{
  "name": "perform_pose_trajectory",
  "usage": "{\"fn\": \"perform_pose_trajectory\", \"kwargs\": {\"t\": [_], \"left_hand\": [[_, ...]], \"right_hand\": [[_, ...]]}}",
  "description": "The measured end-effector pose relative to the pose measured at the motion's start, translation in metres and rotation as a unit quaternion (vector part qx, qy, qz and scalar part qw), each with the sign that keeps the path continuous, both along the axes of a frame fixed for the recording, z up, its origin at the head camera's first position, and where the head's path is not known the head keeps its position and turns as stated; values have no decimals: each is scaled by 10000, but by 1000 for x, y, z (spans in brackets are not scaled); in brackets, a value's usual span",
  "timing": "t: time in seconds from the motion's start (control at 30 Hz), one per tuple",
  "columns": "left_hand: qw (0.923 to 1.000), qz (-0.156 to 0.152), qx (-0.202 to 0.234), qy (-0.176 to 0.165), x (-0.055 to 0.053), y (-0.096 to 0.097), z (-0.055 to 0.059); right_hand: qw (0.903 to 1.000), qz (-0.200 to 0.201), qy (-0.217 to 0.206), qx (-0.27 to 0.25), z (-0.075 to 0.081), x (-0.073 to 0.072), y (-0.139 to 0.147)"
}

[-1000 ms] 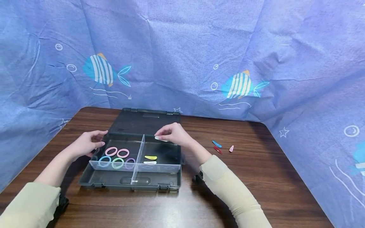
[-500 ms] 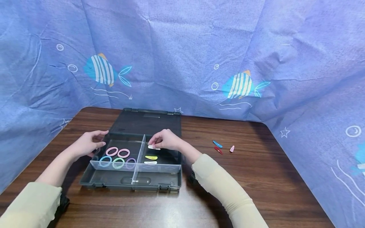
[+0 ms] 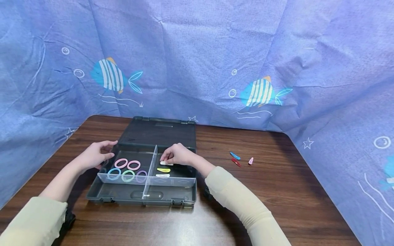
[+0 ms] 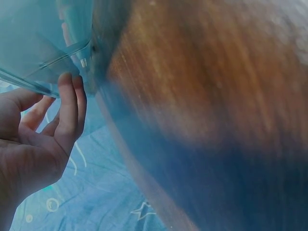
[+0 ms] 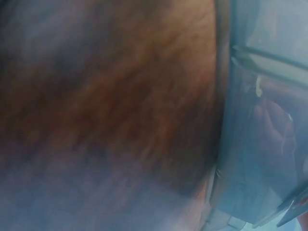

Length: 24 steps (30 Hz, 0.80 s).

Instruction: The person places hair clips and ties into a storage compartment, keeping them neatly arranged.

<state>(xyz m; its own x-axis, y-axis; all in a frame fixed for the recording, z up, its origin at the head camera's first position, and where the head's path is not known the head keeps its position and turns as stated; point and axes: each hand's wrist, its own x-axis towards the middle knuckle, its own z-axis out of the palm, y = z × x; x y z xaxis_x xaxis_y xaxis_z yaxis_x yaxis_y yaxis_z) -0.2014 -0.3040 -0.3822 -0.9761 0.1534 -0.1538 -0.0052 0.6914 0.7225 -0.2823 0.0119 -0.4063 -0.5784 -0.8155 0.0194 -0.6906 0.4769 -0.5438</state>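
The right hand (image 3: 178, 154) reaches in from the right, wrist low and back of the hand up, over the rear right compartment of a smoky, see-through box (image 3: 120, 190), with thumb and forefinger pinching a white clip (image 3: 163, 163) by its right end; in the right wrist view that hand is only a dim shape through the box wall. The left hand (image 3: 93, 155) grips the box's left side, thumb apart from the forefinger, its other fingers bent, and the left wrist view shows fingertips against the clear plastic. Both forearms wear pale sleeves (image 3: 243, 208). The pinched clip is small, slim and pale, held nearly level just behind a yellow clip (image 3: 163, 169), with a second white clip (image 3: 162, 176) nearer the front divider (image 3: 178, 182). Across the upright middle divider (image 3: 152, 164), the rear left compartment holds two pink rings (image 3: 121, 159), a blue ring (image 3: 114, 169), a green ring (image 3: 128, 171) and a purple ring (image 3: 141, 172). Right of the box, a blue clip (image 3: 235, 155), a red clip (image 3: 236, 162) and a pink clip (image 3: 250, 160) lie on the brown table (image 3: 277, 191). Faint diamond-shaped lines show on the front divider, and a small mark on the opened lid (image 3: 157, 133) is too small to read
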Motion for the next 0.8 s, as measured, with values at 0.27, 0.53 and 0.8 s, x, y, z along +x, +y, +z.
{"fn": "perform_pose_trajectory", "kwargs": {"t": [0.27, 0.53, 0.8], "left_hand": [[10000, -21, 26, 21, 0, -1, -1], [10000, -43, 22, 4, 0, -1, -1], [10000, -36, 34, -4, 0, 0, -1]], "right_hand": [[9995, -102, -278, 119, 0, 5, -4], [9997, -59, 35, 236, -1, 6, -5], [9998, -19, 35, 179, 4, 6, -3]]}}
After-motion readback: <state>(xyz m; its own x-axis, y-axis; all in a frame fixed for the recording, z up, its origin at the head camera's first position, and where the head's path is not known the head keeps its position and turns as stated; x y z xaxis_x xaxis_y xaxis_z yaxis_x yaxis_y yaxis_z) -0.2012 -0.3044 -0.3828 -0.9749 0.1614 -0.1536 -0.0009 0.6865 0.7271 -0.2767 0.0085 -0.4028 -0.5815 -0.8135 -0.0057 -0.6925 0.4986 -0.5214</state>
